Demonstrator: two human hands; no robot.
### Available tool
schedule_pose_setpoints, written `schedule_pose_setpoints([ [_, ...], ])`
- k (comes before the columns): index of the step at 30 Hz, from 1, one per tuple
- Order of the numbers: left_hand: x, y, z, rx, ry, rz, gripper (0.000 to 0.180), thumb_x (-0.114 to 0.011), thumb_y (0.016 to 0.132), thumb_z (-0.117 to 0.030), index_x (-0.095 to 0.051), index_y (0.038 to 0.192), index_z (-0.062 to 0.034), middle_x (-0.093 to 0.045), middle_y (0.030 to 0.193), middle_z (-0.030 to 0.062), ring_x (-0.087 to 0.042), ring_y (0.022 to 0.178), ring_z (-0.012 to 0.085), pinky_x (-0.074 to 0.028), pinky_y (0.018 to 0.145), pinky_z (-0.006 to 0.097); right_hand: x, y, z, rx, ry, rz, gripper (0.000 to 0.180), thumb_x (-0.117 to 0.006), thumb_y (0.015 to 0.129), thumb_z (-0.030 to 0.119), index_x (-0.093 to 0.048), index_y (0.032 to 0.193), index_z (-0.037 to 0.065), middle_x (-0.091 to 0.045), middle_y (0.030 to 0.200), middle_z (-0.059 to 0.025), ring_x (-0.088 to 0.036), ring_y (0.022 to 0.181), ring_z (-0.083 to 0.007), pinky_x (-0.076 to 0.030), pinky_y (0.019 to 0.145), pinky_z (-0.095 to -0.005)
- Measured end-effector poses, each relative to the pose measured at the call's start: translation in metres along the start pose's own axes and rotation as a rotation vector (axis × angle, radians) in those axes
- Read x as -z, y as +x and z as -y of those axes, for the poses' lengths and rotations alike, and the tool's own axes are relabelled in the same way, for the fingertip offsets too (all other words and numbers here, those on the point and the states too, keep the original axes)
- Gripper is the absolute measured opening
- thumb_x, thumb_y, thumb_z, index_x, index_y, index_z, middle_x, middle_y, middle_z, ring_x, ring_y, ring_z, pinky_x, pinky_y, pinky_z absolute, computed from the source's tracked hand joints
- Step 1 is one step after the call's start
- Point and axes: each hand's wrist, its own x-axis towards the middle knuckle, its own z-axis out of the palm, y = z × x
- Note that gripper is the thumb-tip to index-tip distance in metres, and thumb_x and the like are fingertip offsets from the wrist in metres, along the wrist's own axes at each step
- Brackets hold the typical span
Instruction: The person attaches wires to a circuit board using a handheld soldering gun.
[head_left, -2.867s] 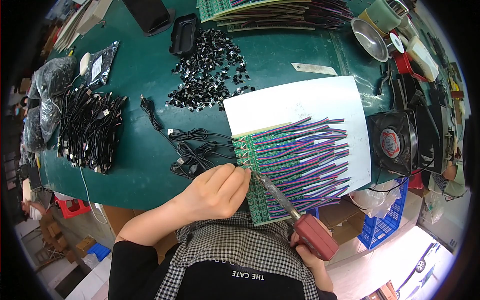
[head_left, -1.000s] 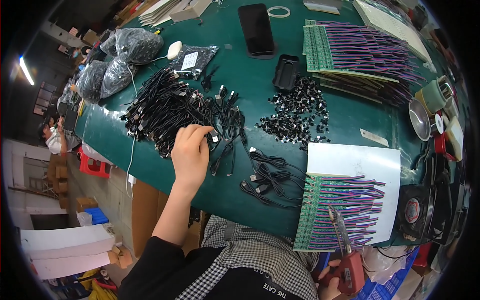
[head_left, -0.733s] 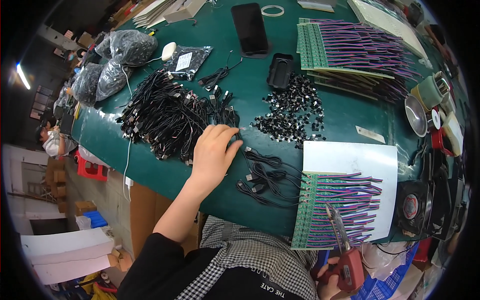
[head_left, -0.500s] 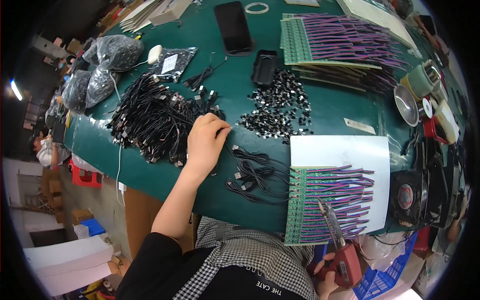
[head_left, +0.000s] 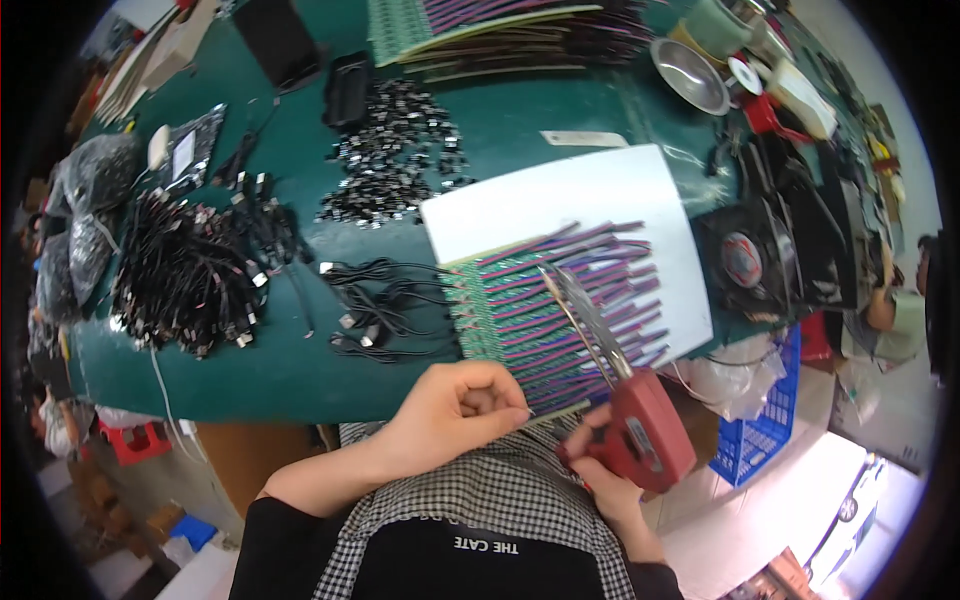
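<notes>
My right hand (head_left: 600, 470) grips a red soldering gun (head_left: 655, 430) by its handle. Its long metal tip reaches over a panel of green circuit boards (head_left: 465, 310), from which rows of purple and black wires (head_left: 600, 290) extend to the right. At the panel's near edge, my left hand (head_left: 455, 415) is closed in a pinch. Something tiny and pale shows at its fingertips, too small to name. Several black USB cables (head_left: 375, 295) run from the panel's left edge. A white sheet (head_left: 560, 190) lies under the panel.
Left stands a heap of black USB cables (head_left: 185, 275). Small black and metal connectors (head_left: 390, 150) are strewn beyond the panel. More wired boards (head_left: 400, 35) are stacked at the back. A metal bowl (head_left: 690, 75) and a black fan (head_left: 745, 260) stand on the right.
My left hand has moved from the cable heap to the panel's near edge. The soldering gun has shifted up and left relative to the panel. The whole view has turned to the right.
</notes>
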Motion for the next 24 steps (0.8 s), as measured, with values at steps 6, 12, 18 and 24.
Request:
schedule_pose_setpoints([
  [6,-0.018,0.006,0.011,-0.01,0.116,0.148,0.008,-0.066,0.087,-0.005,-0.062,0.084,0.0017,-0.06,0.069,-0.0009,-0.051,0.057,0.0001,-0.038,0.048,0.018,-0.009,0.011,0.002,0.066,-0.087,0.059,0.037,-0.068,0.083,0.0,-0.048,0.114,0.003,-0.058,0.093,-0.0069,-0.058,0.089,-0.015,-0.049,0.083,-0.0293],
  [12,-0.018,0.003,0.013,0.019,0.064,0.164,0.008,-0.066,0.087,-0.005,-0.064,0.085,0.0025,-0.064,0.074,0.0022,-0.055,0.058,0.0027,-0.042,0.05,0.019,-0.006,0.012,0.001,0.134,-0.217,0.102,0.028,-0.065,0.085,0.0,-0.051,0.109,0.004,-0.057,0.091,-0.0045,-0.055,0.087,-0.0116,-0.047,0.078,-0.0272],
  [18,-0.017,-0.003,0.012,0.019,0.093,0.093,0.005,-0.065,0.086,-0.004,-0.062,0.085,0.0009,-0.062,0.074,0.0023,-0.055,0.056,0.0046,-0.043,0.05,0.02,-0.004,0.011,-0.018,0.279,-0.368,0.036,0.07,-0.069,0.08,-0.005,-0.032,0.139,-0.004,-0.061,0.097,-0.0081,-0.064,0.085,-0.0138,-0.053,0.078,-0.0288],
  [24,0.004,0.009,0.01,-0.581,0.781,-0.538,0.012,-0.068,0.077,0.0,-0.06,0.085,-0.0031,-0.057,0.084,0.0047,-0.054,0.059,0.0119,-0.045,0.051,0.025,0.016,0.006,-0.014,0.235,-0.107,0.081,0.056,-0.066,0.082,-0.004,-0.04,0.132,-0.003,-0.062,0.1,-0.0084,-0.062,0.085,-0.0136,-0.051,0.075,-0.0267],
])
